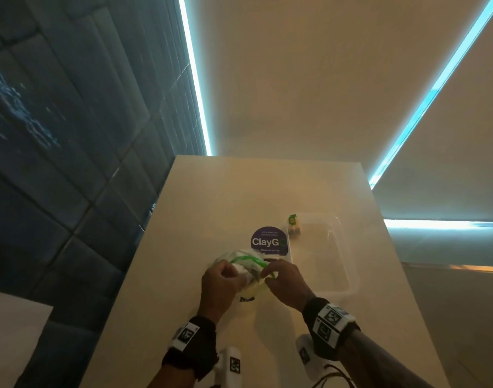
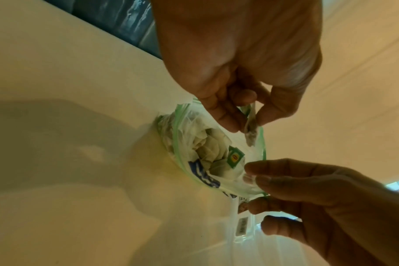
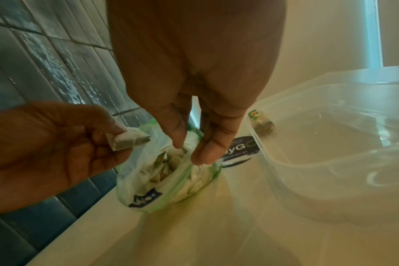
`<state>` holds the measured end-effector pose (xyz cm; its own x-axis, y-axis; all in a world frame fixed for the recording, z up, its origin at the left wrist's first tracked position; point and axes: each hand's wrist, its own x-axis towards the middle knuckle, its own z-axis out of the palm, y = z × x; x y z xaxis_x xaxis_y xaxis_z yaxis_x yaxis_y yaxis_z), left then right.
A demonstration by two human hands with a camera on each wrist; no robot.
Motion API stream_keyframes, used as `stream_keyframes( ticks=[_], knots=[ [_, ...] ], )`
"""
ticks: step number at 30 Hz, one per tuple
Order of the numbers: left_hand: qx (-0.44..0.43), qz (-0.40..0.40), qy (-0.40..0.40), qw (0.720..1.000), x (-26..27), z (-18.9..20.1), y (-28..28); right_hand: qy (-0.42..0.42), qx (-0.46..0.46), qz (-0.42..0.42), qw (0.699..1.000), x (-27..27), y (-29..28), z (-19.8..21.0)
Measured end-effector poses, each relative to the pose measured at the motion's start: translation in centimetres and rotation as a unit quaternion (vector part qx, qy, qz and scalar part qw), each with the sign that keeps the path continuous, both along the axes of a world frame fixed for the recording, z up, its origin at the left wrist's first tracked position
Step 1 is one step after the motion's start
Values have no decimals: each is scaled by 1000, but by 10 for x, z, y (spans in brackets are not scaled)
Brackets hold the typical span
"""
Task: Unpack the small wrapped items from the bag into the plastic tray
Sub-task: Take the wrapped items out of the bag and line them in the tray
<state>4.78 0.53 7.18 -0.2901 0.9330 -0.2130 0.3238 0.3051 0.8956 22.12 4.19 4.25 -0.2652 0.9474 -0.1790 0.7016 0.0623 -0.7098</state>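
Note:
A clear zip bag (image 1: 246,260) with a green seal stands open on the white table, full of small wrapped tea bags (image 2: 213,149). My left hand (image 1: 225,275) pinches one tea bag (image 2: 251,129) just above the bag's mouth; the right wrist view shows this tea bag (image 3: 128,140) too. My right hand (image 1: 270,273) pinches the bag's rim (image 3: 194,167) and holds the mouth open. The clear plastic tray (image 1: 349,261) sits to the right, with one tea bag (image 1: 292,224) in its far left corner.
A purple round sticker (image 1: 269,240) lies flat on the table behind the bag, beside the tray's left wall. The table's left edge (image 1: 144,228) borders a dark tiled wall. Bare tabletop stretches behind and in front of the tray.

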Motion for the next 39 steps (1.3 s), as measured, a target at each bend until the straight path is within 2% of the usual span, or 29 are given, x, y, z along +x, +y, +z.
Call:
stream_keyframes(
  ticks=[3,5,7,8,10,13,15,19,22,26,28,31,33,35,37,39],
  knots=[
    [16,12,-81,997,0,1,-4,-6,57,-42,997,-1,-5,8],
    [39,19,-138,990,1,4,-8,35,87,-70,993,-4,-11,20],
    [44,16,-179,983,4,8,-11,103,31,-59,992,-8,-16,33],
    [46,12,-182,982,7,9,-12,144,-22,-52,988,-10,-17,39],
    [66,1,-128,989,12,11,-15,210,-100,-72,970,-13,-17,44],
    [122,5,-28,992,19,14,-16,245,-107,-146,952,-15,-18,48],
    [142,-2,6,990,23,19,-16,273,-123,-128,946,-15,-19,50],
    [176,-62,31,982,28,24,-18,385,-185,-81,900,-15,-20,51],
    [176,-101,13,979,31,26,-19,429,-204,-100,874,-11,-18,48],
    [143,-29,-30,989,27,20,-15,462,-237,-103,848,-3,-14,46],
    [90,-16,-50,995,24,20,-13,468,-232,-108,846,0,-13,47],
    [19,-39,-85,995,21,22,-11,455,-203,-122,859,-1,-13,47],
    [1,-47,-66,997,18,18,-10,437,-179,-142,870,-1,-12,47],
    [-18,-67,32,997,14,11,-9,422,-163,-174,874,1,-11,47],
    [-52,-123,125,983,9,0,-10,407,-153,-201,878,6,-9,48],
    [-54,-173,174,968,6,-14,-8,384,-147,-208,888,14,-7,51]
  ],
)
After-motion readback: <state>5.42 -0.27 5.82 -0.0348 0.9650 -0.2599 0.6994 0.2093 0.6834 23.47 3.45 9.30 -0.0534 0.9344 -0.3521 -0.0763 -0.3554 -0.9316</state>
